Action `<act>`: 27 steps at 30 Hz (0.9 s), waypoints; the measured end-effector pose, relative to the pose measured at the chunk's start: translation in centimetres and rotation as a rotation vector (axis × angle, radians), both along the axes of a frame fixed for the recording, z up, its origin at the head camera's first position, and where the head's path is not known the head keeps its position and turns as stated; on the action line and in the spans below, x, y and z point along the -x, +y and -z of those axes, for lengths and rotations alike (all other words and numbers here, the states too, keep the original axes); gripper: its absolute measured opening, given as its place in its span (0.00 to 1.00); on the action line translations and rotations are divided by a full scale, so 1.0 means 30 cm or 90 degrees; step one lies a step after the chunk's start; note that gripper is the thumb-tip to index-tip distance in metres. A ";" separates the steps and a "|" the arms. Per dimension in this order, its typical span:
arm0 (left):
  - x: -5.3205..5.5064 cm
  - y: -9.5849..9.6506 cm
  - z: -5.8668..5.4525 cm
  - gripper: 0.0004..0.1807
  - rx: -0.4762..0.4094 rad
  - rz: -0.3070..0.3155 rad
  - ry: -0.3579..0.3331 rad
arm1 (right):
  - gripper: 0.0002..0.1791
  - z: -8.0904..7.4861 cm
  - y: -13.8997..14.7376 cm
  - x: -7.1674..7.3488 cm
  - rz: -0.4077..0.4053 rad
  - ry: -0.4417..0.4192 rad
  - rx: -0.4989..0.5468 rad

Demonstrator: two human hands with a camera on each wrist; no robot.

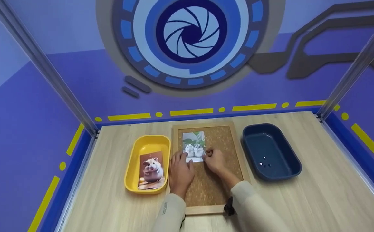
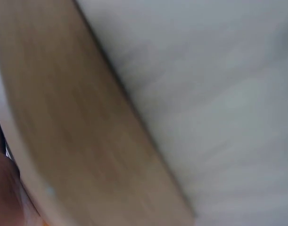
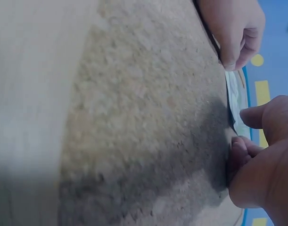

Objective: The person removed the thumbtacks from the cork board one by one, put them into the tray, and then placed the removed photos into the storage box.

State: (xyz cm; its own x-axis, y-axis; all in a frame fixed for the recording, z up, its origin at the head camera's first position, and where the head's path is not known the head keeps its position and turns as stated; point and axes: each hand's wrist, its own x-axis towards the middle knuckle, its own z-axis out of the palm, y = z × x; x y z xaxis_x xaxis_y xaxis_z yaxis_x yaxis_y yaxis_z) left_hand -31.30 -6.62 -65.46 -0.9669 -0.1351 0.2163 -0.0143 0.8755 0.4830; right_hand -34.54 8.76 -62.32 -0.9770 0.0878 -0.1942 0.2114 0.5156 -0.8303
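Observation:
A photo of two white hamsters with green leaves [image 1: 194, 141] lies on the upper left part of a wood-framed cork board [image 1: 206, 187]. At its lower left corner my left hand [image 1: 181, 170] rests, fingertips on the photo's edge and the thumb lower down. My right hand [image 1: 216, 161] is at the lower right corner, thumb tip on the photo's edge and the other fingers curled. In the right wrist view the right thumb [image 3: 257, 116] reaches toward the photo [image 3: 234, 101], with the left hand [image 3: 235, 33] beyond. I cannot tell whether the right fingers hold something small.
Left of the board, a yellow tray [image 1: 130, 167] holds another hamster photo [image 1: 153, 170]. On the right stands a dark blue tray [image 1: 270, 145] with several small shiny pieces [image 1: 264, 163] in it. A purple patterned wall [image 1: 77, 83] rises behind the wooden table [image 1: 322, 193].

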 end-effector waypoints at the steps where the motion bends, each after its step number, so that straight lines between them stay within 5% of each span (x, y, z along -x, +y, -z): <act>1: 0.000 -0.002 0.001 0.21 0.000 0.002 0.005 | 0.13 0.003 -0.006 0.001 0.001 0.005 0.000; 7: -0.001 -0.016 -0.004 0.20 0.002 0.011 0.020 | 0.15 0.015 -0.037 0.013 0.006 0.048 0.018; 18: -0.005 -0.016 0.001 0.20 -0.001 0.021 0.011 | 0.13 0.012 -0.040 0.037 0.055 -0.022 0.107; 27: -0.005 -0.004 0.002 0.20 -0.004 0.019 0.012 | 0.08 0.028 -0.018 0.033 0.053 0.035 0.082</act>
